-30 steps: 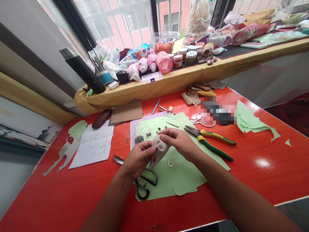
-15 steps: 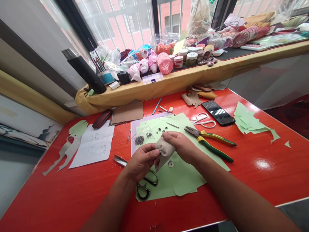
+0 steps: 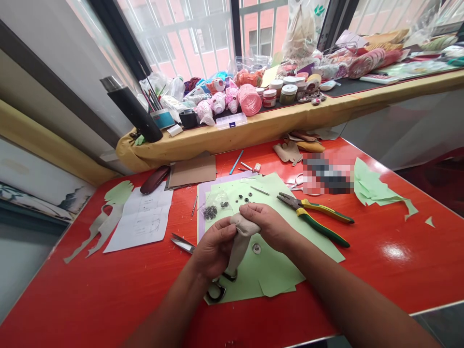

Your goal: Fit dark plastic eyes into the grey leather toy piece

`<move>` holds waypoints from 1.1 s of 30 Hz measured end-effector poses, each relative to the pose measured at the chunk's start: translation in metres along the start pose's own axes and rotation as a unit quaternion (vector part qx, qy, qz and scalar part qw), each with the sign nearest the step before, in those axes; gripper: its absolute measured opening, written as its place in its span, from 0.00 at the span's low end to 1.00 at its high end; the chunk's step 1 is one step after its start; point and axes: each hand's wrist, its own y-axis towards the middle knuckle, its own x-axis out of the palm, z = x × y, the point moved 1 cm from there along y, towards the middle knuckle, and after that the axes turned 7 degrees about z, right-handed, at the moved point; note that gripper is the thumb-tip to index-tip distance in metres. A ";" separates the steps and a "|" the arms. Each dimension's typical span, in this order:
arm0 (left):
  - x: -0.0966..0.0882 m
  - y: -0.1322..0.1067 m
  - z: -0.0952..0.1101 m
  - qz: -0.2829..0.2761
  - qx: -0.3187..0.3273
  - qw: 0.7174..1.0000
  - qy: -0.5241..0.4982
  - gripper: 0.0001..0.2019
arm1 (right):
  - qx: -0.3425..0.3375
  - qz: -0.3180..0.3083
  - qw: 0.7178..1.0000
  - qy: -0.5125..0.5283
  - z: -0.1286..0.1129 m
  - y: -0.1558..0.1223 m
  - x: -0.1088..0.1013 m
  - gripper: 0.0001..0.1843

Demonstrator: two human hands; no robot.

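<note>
Both hands hold a pale grey piece of leather or cloth (image 3: pixel 239 249) above the green paper (image 3: pixel 279 270). My left hand (image 3: pixel 214 244) is closed on its left edge, thumb on top. My right hand (image 3: pixel 270 224) pinches the upper right part, which is folded over; a strip hangs down between the hands. Whether anything small sits inside the fold I cannot tell. Just right of the hanging strip lies a round metal disc (image 3: pixel 256 248). Beyond the hands are several small dark snap parts (image 3: pixel 246 199) and a clear bag of them (image 3: pixel 210 211). Scissors (image 3: pixel 216 292) lie partly beneath my left hand.
Green-and-yellow pliers (image 3: pixel 315 212) rest to the right, with white-handled scissors (image 3: pixel 299 181) behind them. A drawn sheet (image 3: pixel 139 220), a dark red case (image 3: pixel 154 180) and grey scraps (image 3: pixel 105 229) lie left. Jars and a black flask (image 3: pixel 136 113) crowd the windowsill.
The grey piece has been turned and folded: its broad face was toward me, and now its top is bunched with a longer strip hanging. Both hands keep hold, the right slightly lower.
</note>
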 end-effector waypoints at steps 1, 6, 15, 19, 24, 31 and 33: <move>-0.003 0.001 0.001 0.000 0.000 1.000 0.019 0.19 | 0.002 0.003 1.000 0.001 0.001 0.001 -0.001 0.27; -0.013 0.007 0.006 0.015 0.025 0.997 0.069 0.18 | 0.017 0.015 0.999 0.033 0.003 0.005 -0.010 0.27; -0.010 0.011 0.006 0.081 0.072 0.993 -0.051 0.20 | 0.021 -0.003 0.994 0.106 0.010 0.013 -0.018 0.28; -0.011 0.013 0.005 0.080 0.087 0.989 -0.087 0.17 | 0.029 -0.019 0.994 0.100 0.016 0.013 -0.012 0.31; -0.010 0.015 0.000 0.060 0.103 0.985 -0.120 0.15 | 0.017 -0.010 0.992 0.123 0.018 0.013 -0.012 0.25; -0.010 0.016 -0.003 0.053 0.065 0.976 -0.199 0.05 | 0.001 -0.003 0.993 0.116 0.021 0.016 -0.014 0.21; -0.009 0.016 -0.003 0.055 0.055 0.975 -0.209 0.05 | 0.007 -0.002 0.992 0.124 0.022 0.016 -0.013 0.21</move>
